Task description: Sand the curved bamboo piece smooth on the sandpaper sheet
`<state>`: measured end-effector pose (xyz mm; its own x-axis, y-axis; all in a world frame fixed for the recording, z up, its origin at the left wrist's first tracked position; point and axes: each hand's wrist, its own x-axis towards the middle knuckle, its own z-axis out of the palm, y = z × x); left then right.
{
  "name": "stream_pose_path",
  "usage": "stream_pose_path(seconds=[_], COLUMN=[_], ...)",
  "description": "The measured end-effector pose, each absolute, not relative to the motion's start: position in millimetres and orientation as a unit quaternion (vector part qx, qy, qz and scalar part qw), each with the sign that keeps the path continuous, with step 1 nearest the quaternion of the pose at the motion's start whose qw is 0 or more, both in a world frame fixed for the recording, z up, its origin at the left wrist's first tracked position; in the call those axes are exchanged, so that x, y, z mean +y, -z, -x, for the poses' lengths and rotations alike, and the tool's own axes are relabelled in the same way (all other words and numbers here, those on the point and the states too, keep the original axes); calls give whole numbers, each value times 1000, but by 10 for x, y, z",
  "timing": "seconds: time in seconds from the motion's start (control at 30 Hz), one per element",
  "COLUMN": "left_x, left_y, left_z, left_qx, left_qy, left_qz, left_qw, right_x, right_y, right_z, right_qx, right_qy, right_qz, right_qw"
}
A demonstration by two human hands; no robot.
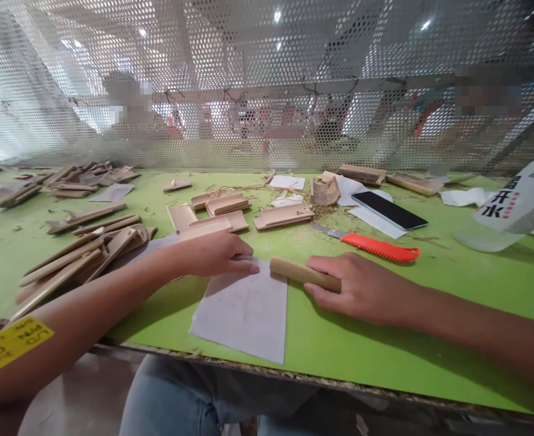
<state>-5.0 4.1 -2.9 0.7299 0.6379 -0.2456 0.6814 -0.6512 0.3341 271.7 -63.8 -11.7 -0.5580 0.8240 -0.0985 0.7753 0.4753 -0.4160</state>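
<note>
Centrally, our right hand (355,284) pinches the wooden piece (294,272) at the sheet's (249,315) far right corner; should our left hand (219,251), fingers curled together, press lightly, the sheet could slip.

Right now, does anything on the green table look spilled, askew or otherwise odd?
The orange-handled knife lies with its blade bare just beyond the right hand, which looks careless. Fibrous shavings lie scattered near the blade, which looks untidy. No spill shows.
</note>
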Motion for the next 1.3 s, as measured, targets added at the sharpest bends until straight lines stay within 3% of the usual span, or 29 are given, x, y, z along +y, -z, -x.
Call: stream_pose_path(seconds=[0.13, 1.17, 1.3], left_x=[40, 61, 56], left_y=[27, 39, 32], left_z=[44, 40, 38], left_qx=[367, 364, 364], left_qy=[52, 46, 53], left_qz=[-906, -908, -907], left_qw=[203, 203, 204], right_x=[-654, -700, -709], right_y=[110, 102, 109], right_z=[-2718, -2681, -2687], right_qx=[-866, -844, -863], right_qy=[-253, -233, -261], right_qz=[429, 478, 431], right_qw=[44, 72, 44])
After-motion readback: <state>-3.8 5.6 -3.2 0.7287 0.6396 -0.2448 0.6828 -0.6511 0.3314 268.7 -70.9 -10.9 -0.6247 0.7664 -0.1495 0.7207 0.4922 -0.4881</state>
